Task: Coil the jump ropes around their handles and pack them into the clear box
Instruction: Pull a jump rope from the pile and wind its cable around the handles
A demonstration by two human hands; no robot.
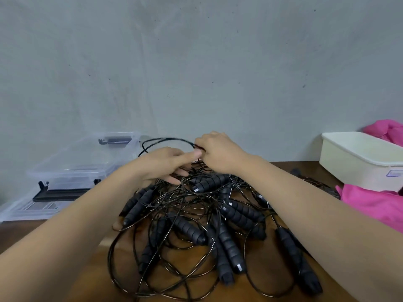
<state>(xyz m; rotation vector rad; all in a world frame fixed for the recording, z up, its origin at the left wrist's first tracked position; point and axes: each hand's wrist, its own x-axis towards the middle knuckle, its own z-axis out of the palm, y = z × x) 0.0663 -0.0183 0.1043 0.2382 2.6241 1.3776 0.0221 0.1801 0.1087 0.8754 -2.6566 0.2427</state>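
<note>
A grey wall point(196, 51) backs a brown wooden surface point(98, 288), where a tangled heap of black jump ropes point(196, 225) with ribbed foam handles lies in the middle. The clear box point(72, 166) with black latches sits at the far left, a white bin point(357, 158) far right beside pink cloth point(370, 205). The right hand point(218, 153) has its fingers pinching a raised cord point(165, 139); whether the left hand point(161, 164) grasps anything is unclear. The bin's small blue label point(393, 172) is too blurred to read
</note>
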